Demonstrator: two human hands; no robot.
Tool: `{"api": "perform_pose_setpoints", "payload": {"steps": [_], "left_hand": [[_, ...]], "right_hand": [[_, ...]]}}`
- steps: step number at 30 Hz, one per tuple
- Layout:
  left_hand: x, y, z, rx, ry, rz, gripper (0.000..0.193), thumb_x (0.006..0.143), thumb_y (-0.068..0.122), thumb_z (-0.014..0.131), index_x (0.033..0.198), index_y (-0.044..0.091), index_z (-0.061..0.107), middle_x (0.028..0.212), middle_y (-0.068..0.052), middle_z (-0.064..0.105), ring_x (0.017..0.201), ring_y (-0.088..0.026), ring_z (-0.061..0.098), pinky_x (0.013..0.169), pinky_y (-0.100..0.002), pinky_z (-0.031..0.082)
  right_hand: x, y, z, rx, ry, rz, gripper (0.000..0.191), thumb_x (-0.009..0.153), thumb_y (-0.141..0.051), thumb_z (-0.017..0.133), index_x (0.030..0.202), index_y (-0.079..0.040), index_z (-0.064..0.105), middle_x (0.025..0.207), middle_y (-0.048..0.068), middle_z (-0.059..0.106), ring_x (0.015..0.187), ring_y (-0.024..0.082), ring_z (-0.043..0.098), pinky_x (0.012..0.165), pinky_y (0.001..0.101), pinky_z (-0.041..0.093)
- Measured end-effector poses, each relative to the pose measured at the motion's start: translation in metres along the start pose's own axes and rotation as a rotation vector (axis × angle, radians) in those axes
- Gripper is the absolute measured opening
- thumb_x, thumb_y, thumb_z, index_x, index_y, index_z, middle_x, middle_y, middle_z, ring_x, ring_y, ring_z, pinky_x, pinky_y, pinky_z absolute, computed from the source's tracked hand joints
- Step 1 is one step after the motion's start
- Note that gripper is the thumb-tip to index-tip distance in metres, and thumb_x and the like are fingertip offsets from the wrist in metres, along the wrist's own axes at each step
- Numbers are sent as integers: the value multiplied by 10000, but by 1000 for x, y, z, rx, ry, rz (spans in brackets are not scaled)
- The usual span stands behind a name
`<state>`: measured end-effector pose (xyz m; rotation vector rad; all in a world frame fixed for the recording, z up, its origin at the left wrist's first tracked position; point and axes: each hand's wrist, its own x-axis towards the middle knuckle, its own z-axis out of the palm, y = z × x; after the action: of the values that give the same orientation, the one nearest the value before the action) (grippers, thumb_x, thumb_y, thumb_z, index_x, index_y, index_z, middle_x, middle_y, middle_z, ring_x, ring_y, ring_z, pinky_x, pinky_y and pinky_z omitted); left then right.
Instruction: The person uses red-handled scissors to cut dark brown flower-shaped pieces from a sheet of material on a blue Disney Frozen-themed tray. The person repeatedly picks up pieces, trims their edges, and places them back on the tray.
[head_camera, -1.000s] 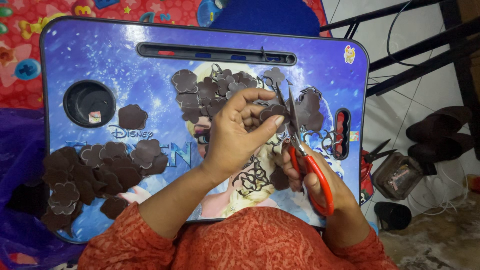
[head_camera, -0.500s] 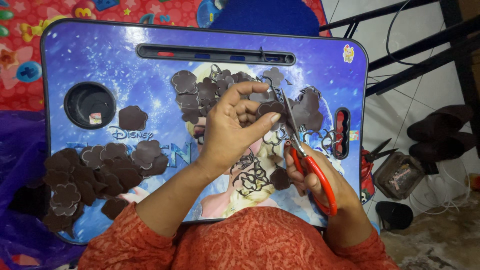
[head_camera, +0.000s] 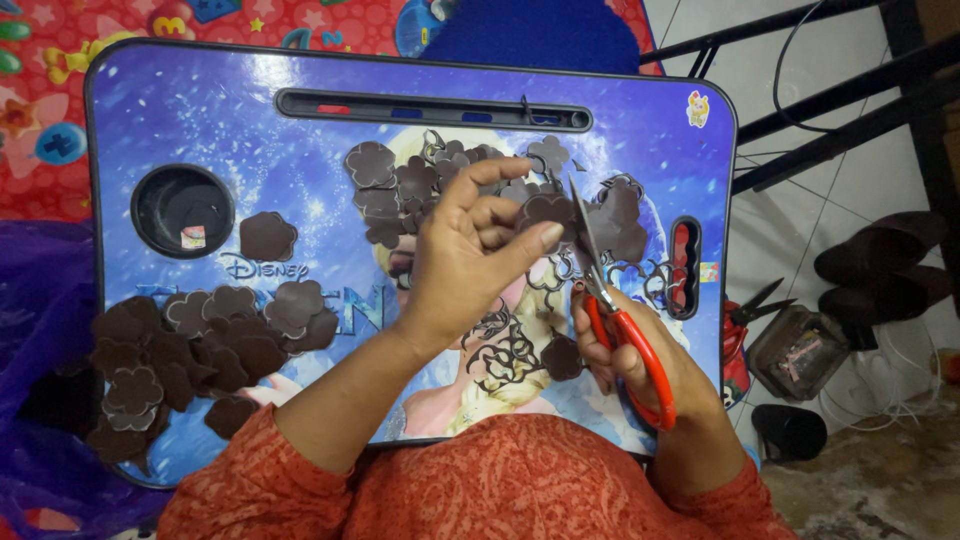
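We cut a brown flower shape over the blue lap tray (head_camera: 180, 110).

Largest first: the tray spans our lap — a heap of cut brown flowers (head_camera: 190, 350) lies at its left edge. Our left hand (head_camera: 470, 255) pinches a brown foam piece (head_camera: 548, 210) near the tray's middle; our right hand (head_camera: 640, 350) is closed around red-handled scissors (head_camera: 620, 320), blades meeting that piece.

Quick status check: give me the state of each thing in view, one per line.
left hand: pinching the dark brown piece
right hand: gripping the red-handled scissors
scissors: blades at the piece's edge, partly open
cut flower shapes: piled flat on the lap desk, left
offcut strips: scattered, curled
cup hole: holds a small sticker
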<state>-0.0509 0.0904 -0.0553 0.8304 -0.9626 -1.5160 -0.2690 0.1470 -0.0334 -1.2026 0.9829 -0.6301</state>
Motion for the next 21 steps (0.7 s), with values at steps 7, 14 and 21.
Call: {"api": "perform_pose_setpoints", "payload": {"steps": [7, 14, 21], "left_hand": [[-1, -1, -1, 12, -14, -40, 524, 914, -10, 763, 1367, 22, 503, 950, -81, 730, 840, -82, 700, 711, -200, 563], [-2, 1, 1, -4, -50, -28, 508, 921, -21, 760, 1362, 22, 511, 981, -79, 736, 864, -74, 700, 739, -196, 568], [1, 4, -4, 26, -50, -35, 569, 906, -12, 766, 1405, 27, 495, 986, -93, 747, 854, -90, 713, 751, -219, 586]], "right_hand": [[4, -3, -2, -3, -37, 60, 1013, 700, -928, 606, 1194, -46, 527, 809, -3, 449, 656, 95, 441, 575, 236, 397], [5, 2, -4, 57, -62, 76, 1030, 683, -921, 640, 1185, -30, 518, 798, -3, 416, 652, 92, 389, 561, 241, 358], [3, 1, -4, 14, -39, 54, 1006, 681, -933, 621, 1113, -30, 522, 747, -18, 421, 611, 87, 413, 513, 241, 384]]}}
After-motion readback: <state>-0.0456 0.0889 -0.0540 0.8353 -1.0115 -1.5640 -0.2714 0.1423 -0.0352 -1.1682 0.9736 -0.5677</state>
